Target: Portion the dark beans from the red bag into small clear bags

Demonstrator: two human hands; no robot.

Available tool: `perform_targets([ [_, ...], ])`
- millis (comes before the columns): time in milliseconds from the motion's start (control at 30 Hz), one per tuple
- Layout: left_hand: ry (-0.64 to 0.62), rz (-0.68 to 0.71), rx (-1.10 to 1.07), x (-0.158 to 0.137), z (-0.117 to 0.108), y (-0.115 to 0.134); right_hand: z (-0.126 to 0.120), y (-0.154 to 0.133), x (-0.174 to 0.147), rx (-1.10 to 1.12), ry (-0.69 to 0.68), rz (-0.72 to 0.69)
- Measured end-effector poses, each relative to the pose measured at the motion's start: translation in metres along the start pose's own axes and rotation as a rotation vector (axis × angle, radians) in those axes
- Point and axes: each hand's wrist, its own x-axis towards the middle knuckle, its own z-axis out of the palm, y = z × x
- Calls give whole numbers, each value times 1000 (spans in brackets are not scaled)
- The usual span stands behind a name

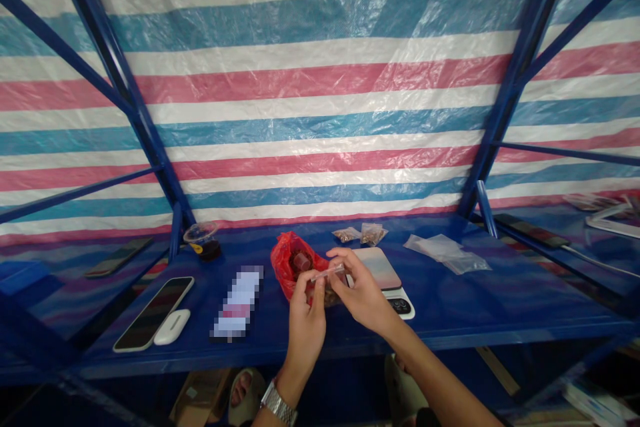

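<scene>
Person's left hand [306,323] and right hand [361,292], fingers of both pinching a small clear plastic bag [328,273], held beside an open red plastic bag [281,261], near a flat white digital scale [381,269], blue metal tabletop [450,303] below

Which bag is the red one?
The crumpled red plastic bag, open beyond the person's bare left hand. The small, clear, filled bags at the back and the flat, translucent bags farther right aren't red.

Wearing a chunky silver metal link-band wristwatch [279,404] on the left and khaki open-toed slip-on sandals [254,397], apparently moulded foam.
</scene>
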Motion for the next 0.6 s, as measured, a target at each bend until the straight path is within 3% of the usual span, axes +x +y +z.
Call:
perform_targets([
  [367,11,6,-33,0,-1,10,-1,-2,-1,3,-10,5],
  [600,-16,-18,-83,4,-10,-1,1,-7,-5,5,-58,25],
])
